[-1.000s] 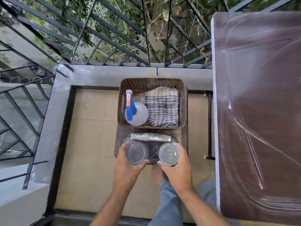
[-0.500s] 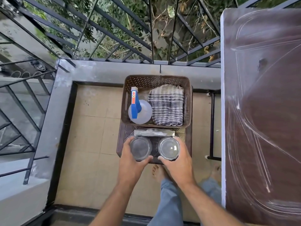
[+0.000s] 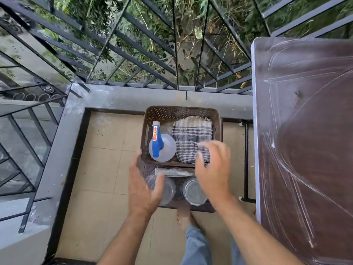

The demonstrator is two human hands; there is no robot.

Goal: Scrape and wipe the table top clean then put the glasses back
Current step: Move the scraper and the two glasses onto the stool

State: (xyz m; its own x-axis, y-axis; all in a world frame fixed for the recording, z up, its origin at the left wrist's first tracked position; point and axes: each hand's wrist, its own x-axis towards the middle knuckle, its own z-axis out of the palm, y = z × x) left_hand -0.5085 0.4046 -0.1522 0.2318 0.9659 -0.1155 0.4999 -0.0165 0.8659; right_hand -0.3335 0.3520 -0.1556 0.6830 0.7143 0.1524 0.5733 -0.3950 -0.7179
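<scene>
Hovering over a small stool (image 3: 191, 208), both hands are free and spread, holding nothing. Taking the brown basket (image 3: 181, 111) as the landmark and reading from the left: the left hand (image 3: 144, 188) hangs just in front of the basket's left front corner, its grip apart with fingers straight and blurred, directly above the left glass (image 3: 168, 190). The right glass (image 3: 193, 192) stands just beside it, in front of the basket's right half, with the right hand (image 3: 214, 169) above and slightly behind it, grip apart too, fingertips (image 3: 202, 148) reaching over the basket's front edge toward the striped cloth (image 3: 192, 136). Inside the basket the spray bottle (image 3: 161, 146) lies left of the cloth. A flat scraper-like blade (image 3: 173, 172) sits between basket and glasses, long axis running left to right. The table (image 3: 305, 150) stands well to the right of the basket, still streaked white, so cleaning has not begun. My judgement: the right hand is nearer both cloth and blade, each lying just ahead of it, so a short forward reach takes either
</scene>
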